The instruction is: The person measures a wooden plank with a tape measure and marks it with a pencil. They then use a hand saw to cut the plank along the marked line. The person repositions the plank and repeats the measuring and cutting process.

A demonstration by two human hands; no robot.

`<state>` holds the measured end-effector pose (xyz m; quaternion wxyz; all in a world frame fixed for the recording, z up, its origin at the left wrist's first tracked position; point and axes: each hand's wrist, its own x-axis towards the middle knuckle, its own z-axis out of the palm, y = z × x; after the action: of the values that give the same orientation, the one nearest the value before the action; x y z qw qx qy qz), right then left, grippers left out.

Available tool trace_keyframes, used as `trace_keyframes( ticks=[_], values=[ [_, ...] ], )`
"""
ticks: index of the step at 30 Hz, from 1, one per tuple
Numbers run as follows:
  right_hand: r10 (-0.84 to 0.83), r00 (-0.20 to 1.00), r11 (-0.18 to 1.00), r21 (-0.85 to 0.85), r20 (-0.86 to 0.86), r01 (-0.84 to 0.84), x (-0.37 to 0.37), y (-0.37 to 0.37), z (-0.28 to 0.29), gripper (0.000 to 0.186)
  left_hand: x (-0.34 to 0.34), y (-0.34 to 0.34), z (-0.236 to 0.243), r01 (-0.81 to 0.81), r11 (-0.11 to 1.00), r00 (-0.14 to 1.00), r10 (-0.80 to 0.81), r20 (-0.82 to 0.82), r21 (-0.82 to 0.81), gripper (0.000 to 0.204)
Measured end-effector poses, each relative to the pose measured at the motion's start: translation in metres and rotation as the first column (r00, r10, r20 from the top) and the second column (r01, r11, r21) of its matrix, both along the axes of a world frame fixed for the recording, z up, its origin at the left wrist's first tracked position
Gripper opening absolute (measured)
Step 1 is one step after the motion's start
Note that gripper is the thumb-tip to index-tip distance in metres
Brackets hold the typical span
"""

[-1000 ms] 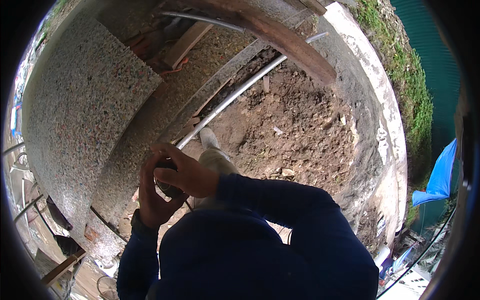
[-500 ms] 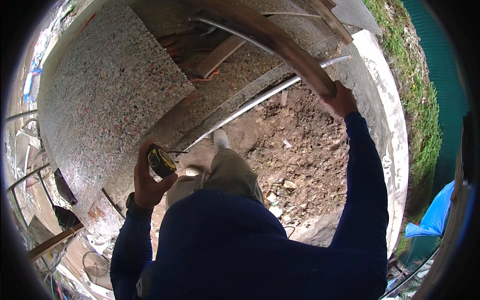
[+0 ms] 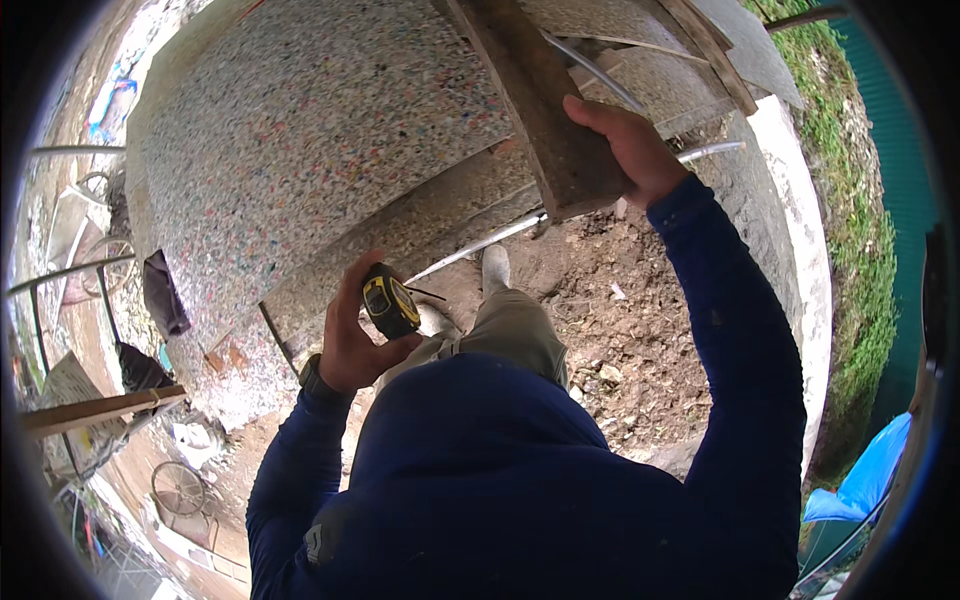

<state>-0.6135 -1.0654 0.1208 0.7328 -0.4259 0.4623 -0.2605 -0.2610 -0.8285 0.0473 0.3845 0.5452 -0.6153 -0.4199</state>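
My left hand is closed around a black and yellow tape measure, held in front of my left leg. A short dark strip sticks out from its side. My right hand grips the near end of a long brown wooden beam, thumb on top and fingers under its edge. The beam runs away toward the top of the view, over a large speckled board. Behind the beam, a silver metal pipe lies along the edge of the dug soil, partly hidden.
Loose brown soil with stones lies right of my feet, bordered by a pale concrete edge. Grass and green water lie beyond it. More planks rest at the far right. A wheel stands at the lower left.
The beam's near end has come closer and swung left with my right hand, now over the speckled board. My left hand, still with the tape measure, appears farther right as the view shifts.
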Motion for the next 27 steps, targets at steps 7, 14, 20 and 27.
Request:
trace_keyframes(
  ticks=[7, 14, 20, 27],
  values=[
    [0.068, 0.967, 0.994, 0.067, 0.246, -0.088, 0.168, 0.041, -0.007, 0.048, 0.07, 0.114, 0.007, -0.358, 0.933, 0.934, 0.358, -0.002, 0.044, 0.109],
    [0.403, 0.829, 0.903, -0.019, 0.388, -0.43, 0.291, 0.097, -0.021, 0.053, 0.072, 0.17, 0.005, -0.521, 0.848, 0.814, 0.529, -0.242, 0.099, 0.11],
    [0.846, 0.518, 0.505, -0.123, -0.126, -0.854, 0.297, 0.141, -0.044, 0.061, 0.067, 0.16, 0.021, -0.594, 0.801, 0.804, 0.587, -0.093, -0.076, 0.111],
    [0.696, 0.606, 0.676, -0.068, 0.385, -0.734, 0.228, 0.143, -0.075, 0.079, 0.026, 0.079, 0.035, -0.411, 0.881, 0.839, 0.466, 0.281, -0.235, 0.112]
  ],
)
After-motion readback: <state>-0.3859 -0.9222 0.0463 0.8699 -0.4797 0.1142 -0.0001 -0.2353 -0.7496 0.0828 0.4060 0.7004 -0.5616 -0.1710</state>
